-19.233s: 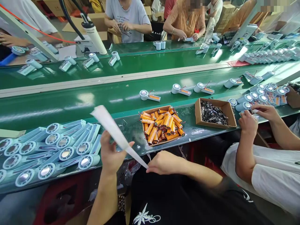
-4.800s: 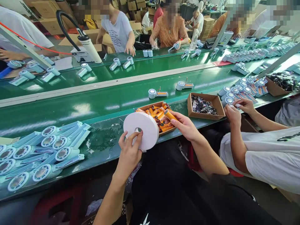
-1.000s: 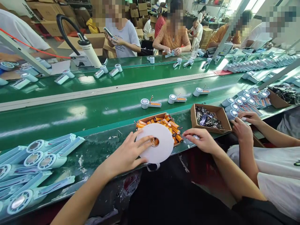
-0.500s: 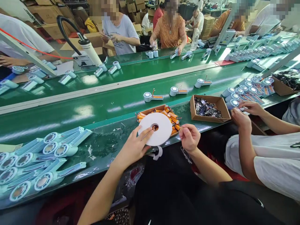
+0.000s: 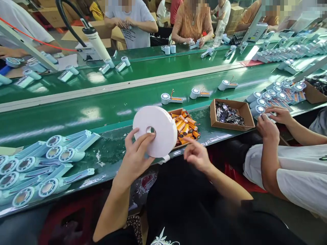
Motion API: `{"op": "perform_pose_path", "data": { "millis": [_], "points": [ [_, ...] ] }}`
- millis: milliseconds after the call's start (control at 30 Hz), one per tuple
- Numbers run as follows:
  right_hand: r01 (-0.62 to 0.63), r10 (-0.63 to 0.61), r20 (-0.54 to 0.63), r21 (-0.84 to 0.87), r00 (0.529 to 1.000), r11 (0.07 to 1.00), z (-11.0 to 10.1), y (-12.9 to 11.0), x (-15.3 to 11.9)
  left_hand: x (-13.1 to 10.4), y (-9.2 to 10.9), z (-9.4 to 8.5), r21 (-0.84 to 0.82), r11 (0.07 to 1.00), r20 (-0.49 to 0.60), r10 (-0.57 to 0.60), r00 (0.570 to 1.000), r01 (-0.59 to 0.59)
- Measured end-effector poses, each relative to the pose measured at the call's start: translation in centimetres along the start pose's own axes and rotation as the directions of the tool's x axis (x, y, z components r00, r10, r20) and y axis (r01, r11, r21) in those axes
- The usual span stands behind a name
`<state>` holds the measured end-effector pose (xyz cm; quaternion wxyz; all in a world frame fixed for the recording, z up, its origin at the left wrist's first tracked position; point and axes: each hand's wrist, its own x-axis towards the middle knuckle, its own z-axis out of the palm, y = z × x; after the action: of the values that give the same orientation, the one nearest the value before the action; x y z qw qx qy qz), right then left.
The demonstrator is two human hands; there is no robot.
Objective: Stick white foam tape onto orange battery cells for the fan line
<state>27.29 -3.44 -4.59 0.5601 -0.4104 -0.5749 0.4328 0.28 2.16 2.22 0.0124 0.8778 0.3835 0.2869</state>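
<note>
Left of the orange cells (image 5: 187, 127), the left hand (image 5: 136, 153) pinches a white roll (image 5: 163, 132) above the scuffed green bench (image 5: 114, 146); just nearer, the right hand (image 5: 198, 154) points, its other fingers curled, contents unclear. Beyond the cells, co-workers (image 5: 139, 25) flank a green belt (image 5: 112, 102).

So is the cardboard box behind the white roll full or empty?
Not empty: orange cylinders lie heaped in the cardboard box. Whether it's full throughout I cannot tell: the white roll in the left hand hides part.
</note>
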Motion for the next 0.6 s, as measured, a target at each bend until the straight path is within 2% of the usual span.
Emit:
{"op": "perform_pose_path", "data": {
  "millis": [33, 67, 100, 200, 233, 267, 300, 367, 400, 433, 500, 533, 600],
  "points": [
    [-0.032, 0.038, 0.18, -0.041, 0.983, 0.999, 1.1, -0.3, -0.2, -0.5, 0.1, -0.1, 0.013, 1.0, -0.044, -0.017, 0.999, 0.018],
    [-0.034, 0.062, 0.324, -0.09, 0.944, 0.995, 2.3, -0.5, -0.5, -0.9, 0.1, 0.0, 0.017, 0.999, -0.069, -0.026, 0.997, 0.027],
    [-0.003, 0.063, 0.426, -0.141, 0.902, 0.99, 3.5, -0.6, -0.7, -1.3, 0.1, 0.1, 0.013, 0.999, -0.085, -0.032, 0.996, 0.033],
    [0.231, 0.013, 0.608, -0.321, 0.794, 0.919, 5.5, -0.4, -0.9, -2.6, -0.7, 0.4, -0.025, 0.997, -0.168, -0.081, 0.982, 0.078],
    [0.311, -0.01, 0.623, -0.378, 0.782, 0.872, 5.3, -0.4, -0.6, -3.2, -1.1, 0.4, -0.035, 0.994, -0.199, -0.111, 0.974, 0.107],
    [0.367, -0.037, 0.605, -0.432, 0.795, 0.824, 4.5, -0.5, 0.0, -3.7, -1.5, 0.3, -0.039, 0.99, -0.22, -0.141, 0.965, 0.135],
    [0.389, -0.069, 0.553, -0.487, 0.83, 0.782, 3.3, -0.7, 0.8, -4.3, -1.9, 0.2, -0.037, 0.986, -0.227, -0.166, 0.96, 0.161],
    [0.357, -0.129, 0.383, -0.615, 0.915, 0.703, -0.1, -1.4, 2.8, -5.2, -2.4, 0.1, -0.019, 0.981, -0.216, -0.192, 0.957, 0.192],
    [0.323, -0.139, 0.31, -0.689, 0.941, 0.649, -1.8, -1.8, 3.9, -5.5, -2.5, 0.1, -0.007, 0.981, -0.204, -0.19, 0.96, 0.193],
    [0.296, -0.129, 0.273, -0.756, 0.953, 0.584, -3.5, -2.0, 5.0, -5.7, -2.4, 0.2, 0.002, 0.983, -0.186, -0.182, 0.966, 0.185],
    [0.28, -0.069, 0.282, -0.833, 0.957, 0.478, -5.8, -2.2, 6.8, -5.7, -2.0, 0.5, 0.008, 0.987, -0.142, -0.159, 0.977, 0.162],
    [0.287, -0.05, 0.3, -0.834, 0.953, 0.472, -6.4, -2.1, 7.4, -5.6, -1.7, 0.8, 0.01, 0.988, -0.113, -0.149, 0.982, 0.152],
    [0.289, -0.079, 0.299, -0.771, 0.951, 0.567, -6.5, -1.6, 8.0, -5.3, -0.9, 1.4, 0.023, 0.991, -0.053, -0.13, 0.99, 0.132]
  ]
}}
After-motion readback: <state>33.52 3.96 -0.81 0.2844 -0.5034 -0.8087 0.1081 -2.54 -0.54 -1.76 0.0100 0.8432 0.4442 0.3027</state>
